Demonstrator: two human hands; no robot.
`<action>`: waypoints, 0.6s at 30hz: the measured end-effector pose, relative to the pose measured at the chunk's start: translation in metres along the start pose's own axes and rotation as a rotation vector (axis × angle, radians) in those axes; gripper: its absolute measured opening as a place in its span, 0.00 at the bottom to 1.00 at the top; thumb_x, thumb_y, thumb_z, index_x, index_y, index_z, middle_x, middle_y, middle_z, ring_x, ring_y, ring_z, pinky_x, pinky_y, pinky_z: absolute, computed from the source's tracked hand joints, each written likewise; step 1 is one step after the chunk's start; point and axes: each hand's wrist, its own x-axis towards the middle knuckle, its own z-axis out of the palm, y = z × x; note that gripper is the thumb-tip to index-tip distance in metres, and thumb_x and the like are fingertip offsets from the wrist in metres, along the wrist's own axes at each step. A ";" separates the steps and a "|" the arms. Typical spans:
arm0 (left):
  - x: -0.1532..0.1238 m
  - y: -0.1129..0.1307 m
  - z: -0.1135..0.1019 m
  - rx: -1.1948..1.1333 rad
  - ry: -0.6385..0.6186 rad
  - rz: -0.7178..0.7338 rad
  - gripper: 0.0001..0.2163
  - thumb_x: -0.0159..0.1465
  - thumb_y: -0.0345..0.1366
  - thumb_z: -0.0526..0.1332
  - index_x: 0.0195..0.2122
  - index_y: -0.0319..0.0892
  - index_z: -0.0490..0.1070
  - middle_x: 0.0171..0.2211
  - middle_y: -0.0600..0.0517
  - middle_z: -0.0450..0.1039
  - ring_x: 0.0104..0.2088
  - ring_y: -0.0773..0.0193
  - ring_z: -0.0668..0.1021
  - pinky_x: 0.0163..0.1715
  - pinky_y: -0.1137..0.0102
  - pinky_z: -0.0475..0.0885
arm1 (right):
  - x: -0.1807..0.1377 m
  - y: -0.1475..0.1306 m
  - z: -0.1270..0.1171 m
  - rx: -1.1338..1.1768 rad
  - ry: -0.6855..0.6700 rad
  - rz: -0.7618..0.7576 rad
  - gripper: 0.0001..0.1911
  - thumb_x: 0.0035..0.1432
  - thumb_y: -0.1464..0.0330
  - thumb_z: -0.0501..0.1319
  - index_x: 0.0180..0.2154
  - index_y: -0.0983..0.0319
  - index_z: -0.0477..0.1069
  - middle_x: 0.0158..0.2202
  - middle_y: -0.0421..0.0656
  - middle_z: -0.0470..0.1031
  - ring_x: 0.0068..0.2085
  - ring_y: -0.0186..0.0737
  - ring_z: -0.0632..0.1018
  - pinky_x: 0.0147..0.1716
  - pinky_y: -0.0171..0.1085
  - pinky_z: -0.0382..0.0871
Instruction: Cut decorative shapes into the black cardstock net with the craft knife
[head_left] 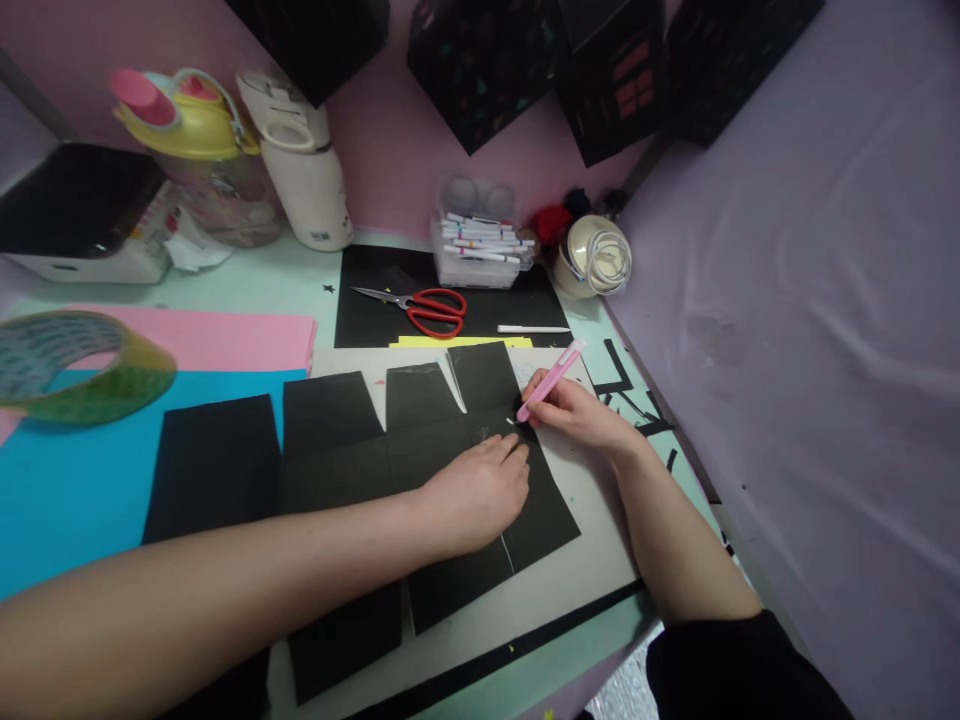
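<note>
A large sheet of black paper (337, 470), with wedge-shaped gaps along its far edge, lies on a pale board (600, 530). My left hand (480, 495) rests flat on its right part, fingers stretched out and together. In my right hand (566, 410) is a pink utility knife (553, 378), held like a pen. Its tip points down at the paper's right side, just beyond my left fingertips. Faint light drawn marks show near those fingertips, and a thin pale line runs by the near edge.
Red-handled scissors (435, 310) and a white pen (532, 329) lie on black paper behind. A box of markers (484, 250) stands at the back. On the left are a tape roll (142, 375) and blue paper (75, 490). Black scraps (615, 365) lie right; dark box shapes (480, 70) hang above.
</note>
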 end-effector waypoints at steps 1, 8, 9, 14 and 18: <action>0.000 0.000 0.000 0.002 -0.002 0.002 0.11 0.66 0.33 0.59 0.44 0.31 0.75 0.50 0.36 0.74 0.52 0.49 0.75 0.52 0.58 0.69 | 0.000 0.000 0.000 -0.003 -0.001 -0.002 0.06 0.61 0.68 0.57 0.33 0.62 0.69 0.33 0.41 0.69 0.31 0.35 0.72 0.34 0.36 0.68; -0.001 0.000 0.001 0.004 -0.001 0.001 0.11 0.65 0.34 0.60 0.44 0.32 0.75 0.50 0.37 0.74 0.52 0.49 0.75 0.52 0.59 0.69 | -0.001 -0.003 0.000 -0.014 0.000 0.000 0.05 0.61 0.68 0.57 0.33 0.62 0.69 0.32 0.41 0.69 0.31 0.35 0.72 0.34 0.36 0.68; -0.001 0.000 0.001 -0.002 -0.004 0.002 0.11 0.66 0.34 0.60 0.44 0.31 0.75 0.50 0.36 0.74 0.52 0.49 0.75 0.52 0.58 0.69 | -0.001 -0.003 0.000 -0.018 0.000 0.002 0.05 0.61 0.68 0.57 0.33 0.62 0.69 0.32 0.41 0.69 0.31 0.35 0.72 0.34 0.36 0.68; 0.000 0.000 -0.001 -0.010 -0.011 -0.005 0.11 0.66 0.33 0.58 0.44 0.31 0.75 0.50 0.36 0.74 0.52 0.50 0.75 0.53 0.58 0.69 | -0.001 -0.002 0.000 -0.006 0.003 -0.003 0.06 0.62 0.66 0.58 0.34 0.62 0.68 0.32 0.41 0.69 0.31 0.35 0.73 0.33 0.36 0.68; 0.000 0.000 -0.001 0.012 -0.011 0.003 0.11 0.65 0.34 0.60 0.44 0.32 0.76 0.50 0.36 0.74 0.52 0.49 0.75 0.52 0.58 0.69 | -0.001 0.001 0.000 0.011 0.001 0.005 0.05 0.62 0.67 0.57 0.35 0.61 0.67 0.32 0.40 0.69 0.32 0.35 0.73 0.34 0.36 0.68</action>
